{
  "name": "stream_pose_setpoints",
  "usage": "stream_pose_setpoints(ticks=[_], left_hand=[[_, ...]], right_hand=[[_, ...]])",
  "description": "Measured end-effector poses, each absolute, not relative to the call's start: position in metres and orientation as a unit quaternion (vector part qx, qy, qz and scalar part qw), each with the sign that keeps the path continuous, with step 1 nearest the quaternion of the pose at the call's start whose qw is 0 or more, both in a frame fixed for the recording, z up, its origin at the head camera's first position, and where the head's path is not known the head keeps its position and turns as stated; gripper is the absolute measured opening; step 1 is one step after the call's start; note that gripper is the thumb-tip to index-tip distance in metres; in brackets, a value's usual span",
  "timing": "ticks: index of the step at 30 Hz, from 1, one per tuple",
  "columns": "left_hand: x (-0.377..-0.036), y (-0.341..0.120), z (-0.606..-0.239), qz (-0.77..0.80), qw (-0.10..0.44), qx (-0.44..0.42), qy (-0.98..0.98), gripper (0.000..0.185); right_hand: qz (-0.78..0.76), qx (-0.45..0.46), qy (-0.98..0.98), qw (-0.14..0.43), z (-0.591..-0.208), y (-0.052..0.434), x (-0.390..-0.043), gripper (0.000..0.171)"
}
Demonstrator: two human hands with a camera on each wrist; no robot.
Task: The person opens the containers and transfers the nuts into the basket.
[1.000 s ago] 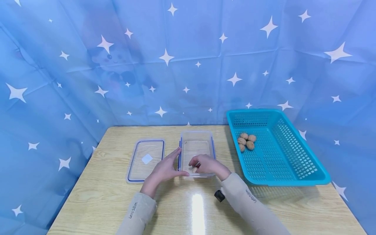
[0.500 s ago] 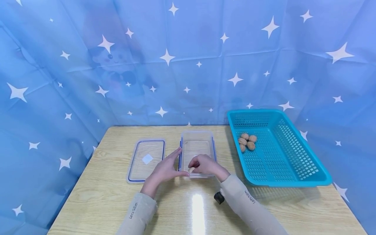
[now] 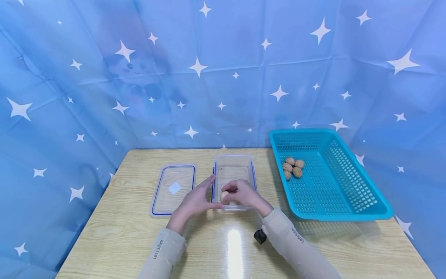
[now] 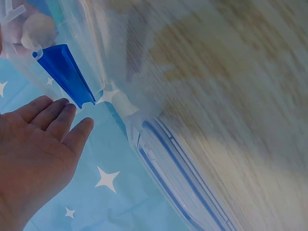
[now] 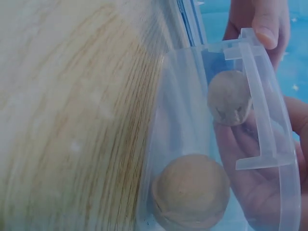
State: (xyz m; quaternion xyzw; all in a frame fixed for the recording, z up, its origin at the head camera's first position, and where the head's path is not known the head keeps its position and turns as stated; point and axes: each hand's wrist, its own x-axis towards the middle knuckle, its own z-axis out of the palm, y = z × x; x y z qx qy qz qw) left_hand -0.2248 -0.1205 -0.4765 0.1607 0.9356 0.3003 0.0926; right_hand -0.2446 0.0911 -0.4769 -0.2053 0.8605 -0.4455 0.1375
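A clear plastic food container (image 3: 234, 170) with blue side latches stands in the middle of the table. My right hand (image 3: 244, 192) reaches inside it and pinches a walnut (image 3: 224, 196) near the front left corner. In the right wrist view that walnut (image 5: 229, 97) is at the fingertips, and a second walnut (image 5: 191, 192) lies in the container close to the wall. My left hand (image 3: 195, 199) stands along the container's left side, its fingers extended beside the blue latch (image 4: 66, 74) and the thumb at the front corner.
The clear lid (image 3: 170, 203) with a blue seal and a white label lies left of the container. To the right, a turquoise perforated basket (image 3: 334, 215) holds several walnuts (image 3: 292, 167). A patterned blue curtain (image 3: 223, 77) hangs behind the table (image 3: 115, 240).
The right hand has shifted slightly left and up, and the walnut between its fingers now shows more fully. The left hand stays at the container's side.
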Motion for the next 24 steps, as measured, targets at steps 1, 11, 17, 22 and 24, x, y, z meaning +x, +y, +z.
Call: stream_pose_setpoints(ticks=[1,11,17,22,24], left_hand=[[-0.225,-0.12,-0.476,0.3,0.093,0.161,0.936,0.112],[-0.225,-0.121,-0.475,0.297,0.093,0.163,0.936,0.113],[-0.225,-0.12,-0.476,0.3,0.095,0.157,0.936,0.113],[-0.225,-0.12,-0.477,0.297,0.095,0.157,0.937,0.113],[-0.225,-0.12,-0.477,0.297,0.094,0.157,0.937,0.112]], right_hand=[[-0.449,-0.205,0.86,0.133,-0.477,0.091,-0.244,0.032],[-0.485,-0.185,0.849,0.094,-0.465,0.091,-0.241,0.033],[-0.493,-0.17,0.849,0.085,-0.451,0.091,-0.238,0.035],[-0.498,-0.167,0.848,0.072,-0.441,0.091,-0.236,0.033],[-0.502,-0.166,0.846,0.068,-0.437,0.092,-0.236,0.032]])
